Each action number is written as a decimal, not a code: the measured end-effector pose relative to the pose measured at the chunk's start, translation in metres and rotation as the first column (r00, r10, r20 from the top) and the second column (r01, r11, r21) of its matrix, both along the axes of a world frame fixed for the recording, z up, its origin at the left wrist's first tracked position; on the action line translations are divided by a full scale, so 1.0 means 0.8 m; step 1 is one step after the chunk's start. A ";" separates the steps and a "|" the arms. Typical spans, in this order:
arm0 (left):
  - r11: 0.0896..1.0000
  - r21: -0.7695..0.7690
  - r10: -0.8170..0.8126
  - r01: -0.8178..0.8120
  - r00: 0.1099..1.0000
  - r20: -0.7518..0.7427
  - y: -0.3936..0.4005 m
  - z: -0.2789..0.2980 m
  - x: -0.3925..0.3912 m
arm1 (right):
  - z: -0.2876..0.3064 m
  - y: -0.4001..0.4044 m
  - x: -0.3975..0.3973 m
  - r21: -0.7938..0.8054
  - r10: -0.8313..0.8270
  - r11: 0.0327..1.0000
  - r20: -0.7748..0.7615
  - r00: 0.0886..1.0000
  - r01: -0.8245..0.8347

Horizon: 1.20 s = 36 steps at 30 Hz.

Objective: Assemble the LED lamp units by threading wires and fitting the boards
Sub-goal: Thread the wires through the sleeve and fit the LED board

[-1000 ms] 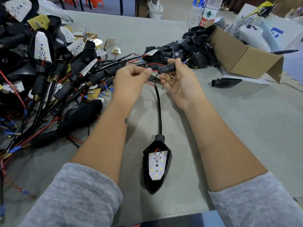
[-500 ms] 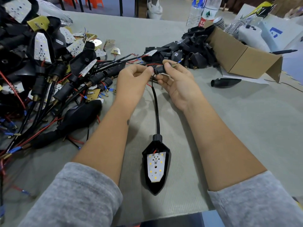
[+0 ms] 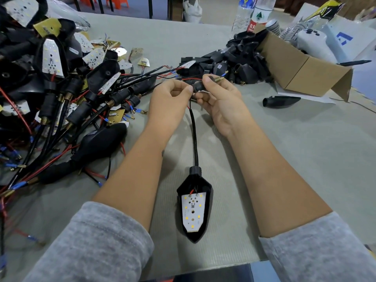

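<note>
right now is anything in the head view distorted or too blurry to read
Head view: wide-angle bending bows the table edges and stretches the grey sleeves; soft, even light, faint shadows; the LED board is sharp, the bottle label at the far edge too soft to read.

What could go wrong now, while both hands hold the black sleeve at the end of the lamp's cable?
1. The left hand and right hand pull on the thin black cable; a strong pull may strain the red wire where it meets the white LED board.
2. The black pointed lamp housing lies loose on the grey table and may drag or flip.
3. The black sleeve with brass threaded tip could slip from the fingers.
</note>
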State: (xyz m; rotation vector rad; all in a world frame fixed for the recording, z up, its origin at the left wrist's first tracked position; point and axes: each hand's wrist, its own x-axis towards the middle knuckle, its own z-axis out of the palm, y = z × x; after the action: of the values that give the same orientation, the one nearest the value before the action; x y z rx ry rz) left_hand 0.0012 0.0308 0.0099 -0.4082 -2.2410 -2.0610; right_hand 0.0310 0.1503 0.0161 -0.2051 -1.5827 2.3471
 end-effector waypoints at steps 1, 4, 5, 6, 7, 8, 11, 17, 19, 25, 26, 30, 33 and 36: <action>1.000 0.004 0.011 -0.011 1.000 0.021 0.001 0.000 0.000 | 0.001 0.000 0.000 -0.015 -0.008 1.000 0.000 1.000 0.008; 1.000 -0.007 0.019 -0.019 0.997 0.070 0.001 0.000 -0.001 | 0.002 0.001 -0.001 -0.088 -0.045 0.995 0.008 0.999 0.046; 1.000 -0.022 0.004 -0.003 0.997 0.080 0.001 0.000 -0.001 | 0.003 0.002 -0.001 -0.109 -0.056 0.992 0.011 0.998 0.057; 0.999 -0.029 -0.020 0.022 0.996 0.089 0.001 0.001 -0.001 | 0.003 0.002 -0.001 -0.116 -0.062 0.991 0.013 0.998 0.063; 0.998 -0.025 -0.047 0.050 0.994 0.095 0.001 0.002 0.000 | 0.003 0.002 0.000 -0.107 -0.063 0.992 0.015 0.998 0.064; 0.997 -0.012 -0.071 0.073 0.993 0.093 0.001 0.003 0.002 | 0.003 0.002 0.000 -0.082 -0.057 0.995 0.017 0.998 0.058; 0.995 0.018 -0.097 0.096 0.993 0.072 0.000 0.004 0.005 | 0.002 0.000 0.001 0.002 -0.038 0.999 0.029 0.999 0.038; 0.996 -0.012 -0.085 0.086 0.995 0.059 0.002 0.005 0.008 | 0.001 0.001 -0.002 -0.046 -0.086 0.995 0.034 0.996 0.087; 0.995 -0.065 -0.076 0.081 0.995 0.069 0.001 0.004 0.008 | 0.001 0.003 -0.004 -0.100 -0.117 0.988 0.038 0.992 0.120; 0.990 -0.090 -0.108 0.109 0.994 0.017 0.000 0.005 0.009 | 0.002 0.003 -0.004 -0.071 -0.147 0.986 0.059 0.987 0.151; 0.990 -0.086 -0.113 0.113 0.994 0.003 -0.001 0.005 0.009 | 0.001 0.001 -0.005 -0.016 -0.137 0.990 0.058 0.989 0.138; 0.991 -0.104 -0.087 0.085 0.996 -0.016 0.000 0.003 0.007 | 0.002 -0.006 -0.004 0.132 -0.089 0.988 0.050 0.995 0.082; 0.993 -0.084 -0.082 0.081 0.997 0.001 0.000 0.002 0.006 | 0.003 -0.005 -0.003 0.097 -0.092 0.991 0.047 0.995 0.088; 0.991 -0.076 -0.104 0.108 0.993 0.046 0.000 0.003 0.005 | 0.002 -0.002 -0.004 0.008 -0.124 0.992 0.058 0.991 0.124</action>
State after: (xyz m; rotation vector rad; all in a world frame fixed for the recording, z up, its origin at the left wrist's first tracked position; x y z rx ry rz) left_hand 0.0050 0.0309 0.0125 -0.5049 -2.3805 -2.0542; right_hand 0.0281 0.1490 0.0179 -0.3631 -1.5541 2.2621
